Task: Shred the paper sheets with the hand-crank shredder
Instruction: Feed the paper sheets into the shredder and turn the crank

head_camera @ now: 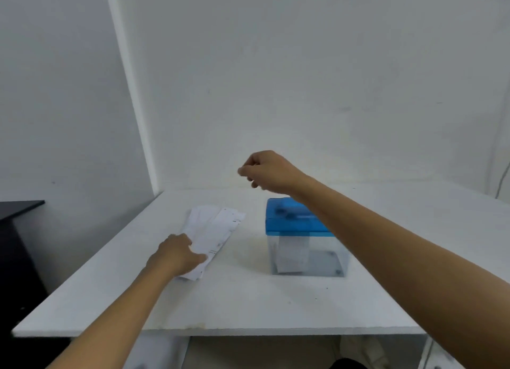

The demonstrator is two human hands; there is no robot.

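A fanned stack of white paper sheets (214, 230) lies on the white table (248, 302), left of centre. My left hand (176, 254) is on the near end of the stack, thumb lying across the top sheet and fingers curled at its edge. The hand-crank shredder (292, 217) stands right of the stack, with a blue lid over a clear bin. A white piece of paper (292, 254) hangs inside the bin. My right hand (265, 170) hovers above and behind the lid, fingers curled, holding nothing I can see. My right forearm covers the lid's right side.
The table sits in a corner of white walls, with its front edge close to me. A dark cabinet (16, 230) stands off the table's left side. A cable (503, 181) hangs down the wall at far right.
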